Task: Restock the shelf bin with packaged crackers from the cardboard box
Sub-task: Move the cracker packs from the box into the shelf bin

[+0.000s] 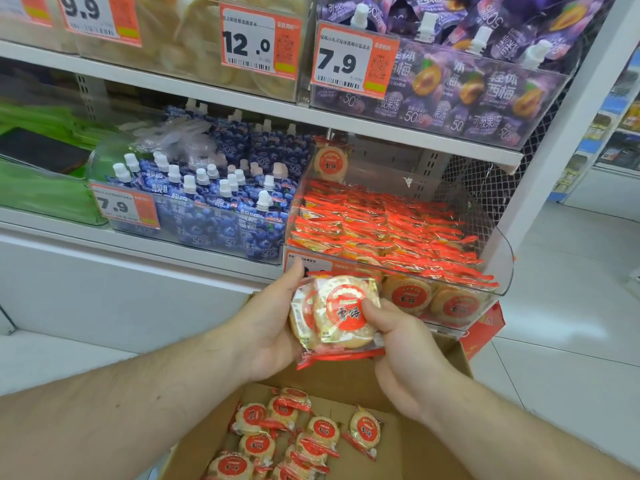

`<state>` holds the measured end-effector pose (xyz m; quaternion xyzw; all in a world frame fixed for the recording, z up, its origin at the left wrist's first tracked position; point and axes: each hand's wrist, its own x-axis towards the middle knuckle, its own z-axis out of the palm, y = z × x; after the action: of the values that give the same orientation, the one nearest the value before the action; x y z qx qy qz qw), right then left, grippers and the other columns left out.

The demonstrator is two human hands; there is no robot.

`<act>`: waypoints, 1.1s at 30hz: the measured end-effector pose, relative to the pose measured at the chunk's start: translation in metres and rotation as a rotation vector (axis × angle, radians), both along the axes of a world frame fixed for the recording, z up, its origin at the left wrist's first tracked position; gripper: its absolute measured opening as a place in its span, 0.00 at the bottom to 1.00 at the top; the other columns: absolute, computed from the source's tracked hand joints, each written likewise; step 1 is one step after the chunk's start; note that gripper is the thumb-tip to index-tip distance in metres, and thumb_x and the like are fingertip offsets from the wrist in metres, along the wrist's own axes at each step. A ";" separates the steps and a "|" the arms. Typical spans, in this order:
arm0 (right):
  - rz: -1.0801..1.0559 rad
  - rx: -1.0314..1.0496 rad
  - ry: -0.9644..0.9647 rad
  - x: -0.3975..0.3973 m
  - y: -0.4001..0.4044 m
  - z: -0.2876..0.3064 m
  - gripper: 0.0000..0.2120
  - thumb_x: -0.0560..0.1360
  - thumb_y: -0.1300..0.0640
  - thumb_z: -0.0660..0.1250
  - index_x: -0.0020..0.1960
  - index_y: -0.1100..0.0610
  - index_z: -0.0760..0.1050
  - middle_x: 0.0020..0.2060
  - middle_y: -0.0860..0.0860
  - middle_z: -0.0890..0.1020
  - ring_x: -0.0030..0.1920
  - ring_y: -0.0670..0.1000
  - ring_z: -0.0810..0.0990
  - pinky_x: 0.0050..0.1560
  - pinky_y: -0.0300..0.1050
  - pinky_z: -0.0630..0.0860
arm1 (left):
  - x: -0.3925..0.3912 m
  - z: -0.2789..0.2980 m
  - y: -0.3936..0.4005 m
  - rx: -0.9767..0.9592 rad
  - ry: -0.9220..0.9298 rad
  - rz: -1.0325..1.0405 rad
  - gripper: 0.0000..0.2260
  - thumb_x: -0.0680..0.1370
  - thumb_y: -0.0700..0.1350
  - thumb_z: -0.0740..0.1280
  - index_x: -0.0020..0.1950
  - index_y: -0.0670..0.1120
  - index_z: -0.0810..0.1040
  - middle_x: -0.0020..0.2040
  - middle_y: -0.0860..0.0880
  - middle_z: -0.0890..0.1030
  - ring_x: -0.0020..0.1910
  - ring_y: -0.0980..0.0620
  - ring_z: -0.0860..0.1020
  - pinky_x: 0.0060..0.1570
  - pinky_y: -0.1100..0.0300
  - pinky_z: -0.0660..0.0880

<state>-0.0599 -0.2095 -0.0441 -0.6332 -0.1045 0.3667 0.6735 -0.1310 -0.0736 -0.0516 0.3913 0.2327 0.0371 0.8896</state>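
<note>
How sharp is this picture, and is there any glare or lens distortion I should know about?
Head view: the cracker packets held by the left hand and right hand are sharp; the green goods at the left edge are blurred; the clear shelf bin and the packet film catch glare; the wide lens bends the shelf edges; lighting is even, shadows soft.

price tags 12.0, 7.9, 9.9, blueberry pouches 50%
</note>
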 end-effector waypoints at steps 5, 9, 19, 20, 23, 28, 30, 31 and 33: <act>0.088 -0.128 -0.228 -0.005 0.004 -0.005 0.10 0.82 0.51 0.60 0.62 0.51 0.67 0.53 0.51 0.83 0.51 0.46 0.82 0.56 0.45 0.77 | -0.004 0.007 -0.011 0.211 -0.047 0.015 0.25 0.67 0.48 0.74 0.62 0.43 0.77 0.53 0.40 0.84 0.53 0.40 0.83 0.55 0.45 0.79; 0.172 -0.154 -0.420 0.002 0.005 0.001 0.16 0.80 0.54 0.63 0.66 0.50 0.65 0.57 0.49 0.81 0.55 0.49 0.82 0.59 0.52 0.79 | -0.006 0.011 -0.003 0.329 -0.030 0.031 0.24 0.68 0.28 0.71 0.61 0.43 0.74 0.51 0.39 0.84 0.49 0.41 0.83 0.48 0.47 0.81; -0.100 -0.102 -0.600 0.083 0.043 0.057 0.08 0.77 0.59 0.69 0.55 0.60 0.77 0.44 0.55 0.84 0.32 0.41 0.80 0.35 0.35 0.75 | 0.009 0.013 0.051 1.546 -0.124 0.350 0.17 0.72 0.46 0.70 0.59 0.56 0.75 0.57 0.59 0.68 0.59 0.63 0.67 0.62 0.69 0.62; -0.123 -0.117 -0.644 0.097 0.056 0.060 0.08 0.77 0.59 0.69 0.55 0.60 0.77 0.43 0.53 0.83 0.31 0.40 0.79 0.34 0.32 0.75 | 0.012 0.008 0.056 1.638 -0.077 0.346 0.19 0.71 0.47 0.69 0.61 0.55 0.76 0.61 0.58 0.67 0.63 0.59 0.66 0.65 0.63 0.62; -0.159 -0.147 -0.667 0.137 0.097 0.062 0.15 0.77 0.59 0.70 0.61 0.61 0.75 0.49 0.53 0.83 0.38 0.45 0.82 0.36 0.34 0.77 | 0.019 -0.005 0.064 1.797 0.024 0.240 0.22 0.71 0.47 0.69 0.65 0.57 0.75 0.70 0.55 0.62 0.69 0.53 0.60 0.67 0.50 0.58; -0.269 -0.203 -0.622 0.194 0.157 0.060 0.21 0.74 0.54 0.72 0.63 0.62 0.74 0.43 0.53 0.81 0.39 0.48 0.78 0.40 0.40 0.74 | 0.026 -0.020 0.069 1.849 -0.024 0.295 0.19 0.67 0.45 0.69 0.58 0.57 0.78 0.71 0.57 0.60 0.62 0.50 0.69 0.58 0.48 0.66; -0.271 -0.252 -0.671 0.208 0.175 0.058 0.17 0.75 0.52 0.71 0.61 0.60 0.76 0.35 0.50 0.79 0.35 0.47 0.76 0.34 0.36 0.73 | 0.028 -0.023 0.071 1.864 -0.065 0.334 0.18 0.67 0.43 0.69 0.55 0.57 0.78 0.70 0.56 0.61 0.60 0.52 0.68 0.54 0.49 0.66; -0.269 -0.257 -0.703 0.214 0.183 0.055 0.16 0.76 0.52 0.70 0.60 0.58 0.76 0.35 0.50 0.79 0.33 0.47 0.76 0.33 0.37 0.73 | 0.029 -0.024 0.071 1.865 -0.079 0.352 0.18 0.67 0.43 0.69 0.54 0.56 0.79 0.70 0.56 0.62 0.59 0.53 0.67 0.53 0.49 0.67; -0.279 -0.335 -0.791 0.225 0.196 0.050 0.17 0.77 0.49 0.68 0.61 0.57 0.76 0.42 0.52 0.82 0.38 0.50 0.79 0.41 0.41 0.76 | 0.030 -0.026 0.071 1.829 -0.083 0.365 0.17 0.67 0.43 0.67 0.54 0.56 0.78 0.70 0.56 0.62 0.59 0.54 0.66 0.54 0.50 0.68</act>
<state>0.1654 -0.0131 0.0060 -0.8329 -0.2068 0.0142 0.5132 -0.1011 -0.0029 -0.0778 0.8953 0.1389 0.3592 0.2239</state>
